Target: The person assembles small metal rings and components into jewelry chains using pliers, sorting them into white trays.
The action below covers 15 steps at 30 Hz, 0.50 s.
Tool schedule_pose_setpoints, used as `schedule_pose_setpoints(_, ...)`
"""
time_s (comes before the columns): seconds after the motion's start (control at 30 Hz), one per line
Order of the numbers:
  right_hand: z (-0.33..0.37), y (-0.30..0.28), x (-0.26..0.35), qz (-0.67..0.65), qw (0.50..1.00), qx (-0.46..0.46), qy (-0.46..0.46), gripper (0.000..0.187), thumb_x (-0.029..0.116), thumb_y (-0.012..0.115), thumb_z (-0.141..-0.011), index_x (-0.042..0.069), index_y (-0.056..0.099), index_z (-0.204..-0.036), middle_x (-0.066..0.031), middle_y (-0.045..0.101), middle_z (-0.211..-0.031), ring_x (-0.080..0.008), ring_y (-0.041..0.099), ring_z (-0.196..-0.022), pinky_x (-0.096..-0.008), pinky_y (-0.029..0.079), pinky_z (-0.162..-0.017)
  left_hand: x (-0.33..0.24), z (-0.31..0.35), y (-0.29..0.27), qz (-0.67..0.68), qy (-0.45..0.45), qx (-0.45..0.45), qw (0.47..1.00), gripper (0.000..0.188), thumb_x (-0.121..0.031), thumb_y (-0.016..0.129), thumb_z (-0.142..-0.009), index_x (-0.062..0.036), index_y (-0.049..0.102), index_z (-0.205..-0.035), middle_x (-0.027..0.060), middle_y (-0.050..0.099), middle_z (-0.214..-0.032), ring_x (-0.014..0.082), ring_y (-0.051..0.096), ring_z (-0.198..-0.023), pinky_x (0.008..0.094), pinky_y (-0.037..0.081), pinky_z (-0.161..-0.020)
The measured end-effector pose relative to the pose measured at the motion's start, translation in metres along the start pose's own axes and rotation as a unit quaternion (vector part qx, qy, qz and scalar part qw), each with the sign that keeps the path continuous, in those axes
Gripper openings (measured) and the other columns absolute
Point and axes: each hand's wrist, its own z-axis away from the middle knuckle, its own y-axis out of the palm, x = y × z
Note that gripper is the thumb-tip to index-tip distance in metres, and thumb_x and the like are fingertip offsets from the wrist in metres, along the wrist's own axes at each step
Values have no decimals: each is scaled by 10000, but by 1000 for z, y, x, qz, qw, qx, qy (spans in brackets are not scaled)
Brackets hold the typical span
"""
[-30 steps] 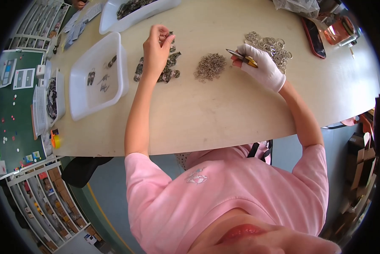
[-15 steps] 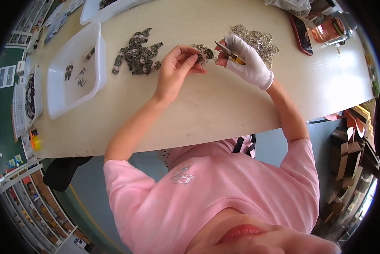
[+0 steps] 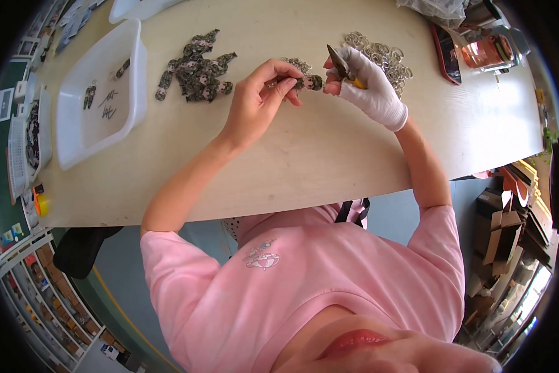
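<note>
My left hand (image 3: 260, 99) is closed, its thumb and fingers pinching a small camouflage soldier figurine (image 3: 313, 82) whose head points right. My right hand (image 3: 374, 96), in a white glove with bare fingertips, is wrapped round pliers (image 3: 337, 61) with yellow handles; their dark jaws point up and away. Those fingertips are close to the figurine's head, and whether they pinch a small part there I cannot tell. Just beyond the left fingers lies a small heap of metal chain pieces (image 3: 298, 63). A pile of metal split rings (image 3: 386, 61) spreads beyond the right hand.
Left of my hands lies a heap of camouflage figurines (image 3: 198, 76). A white plastic tray (image 3: 140, 87) with a few figurines stands farther left. At the back right are a red-edged phone (image 3: 446, 56) and a jar of reddish liquid (image 3: 481, 53). The table's curved edge runs before me.
The pliers have turned in my right hand, their jaws now pointing more upward. The figurine's head shows farther right, past my left fingertips. The whole view has shifted slightly.
</note>
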Motion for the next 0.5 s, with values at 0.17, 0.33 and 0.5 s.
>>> schedule_pose_setpoints(0.17, 1, 4, 0, 18, 1000, -23, 0, 244, 3, 600, -872, 24, 545, -1109, -14, 576, -903, -82, 587, -876, -250, 484, -814, -14, 2, 3, -189, 33, 42, 980, 221, 45, 503, -946, -34, 547, -1147, 105, 610, -909, 176, 618, -732, 312, 517, -683)
schedule_pose_setpoints(0.33, 0, 7, 3, 49, 999, 13, 9, 229, 3, 581, -862, 31, 557, -1088, -12, 564, -879, -78, 564, -831, -245, 482, -774, 8, 6, 10, -302, 158, 74, 937, 296, 46, 540, -914, -33, 515, -1199, 132, 586, -882, 263, 603, -722, 363, 510, -691)
schedule_pose_setpoints(0.5, 6, 16, 6, 2, 998, 49, 48, 219, 22, 560, -842, 40, 566, -1060, 2, 551, -864, -73, 537, -796, -232, 462, -731, -9, 8, 10, -300, 78, 114, 944, 284, -8, 676, -850, -10, 574, -1115, 128, 600, -848, 280, 604, -729, 378, 497, -663)
